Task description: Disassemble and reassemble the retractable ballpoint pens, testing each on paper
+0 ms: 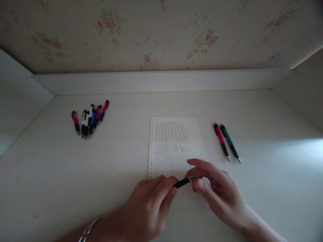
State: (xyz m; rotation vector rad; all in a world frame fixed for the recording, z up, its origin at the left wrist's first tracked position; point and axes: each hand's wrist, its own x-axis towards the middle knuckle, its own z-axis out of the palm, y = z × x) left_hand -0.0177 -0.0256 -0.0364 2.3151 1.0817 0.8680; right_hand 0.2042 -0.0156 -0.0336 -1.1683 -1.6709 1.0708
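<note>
My left hand is closed around a pen, whose black grip shows between my two hands; the rest of it is hidden by my fingers. At the pen's metal tip, the thumb and a finger of my right hand pinch together, with the index finger raised above. Both hands are over the lower edge of a sheet of lined paper with handwriting on its upper part. Right of the paper lie a pink and black pen and a green and black pen, side by side.
At the back left lies a cluster of several pens with white, blue, purple and pink barrels. White panels bound the white desk at the sides, with a ledge and floral wallpaper behind.
</note>
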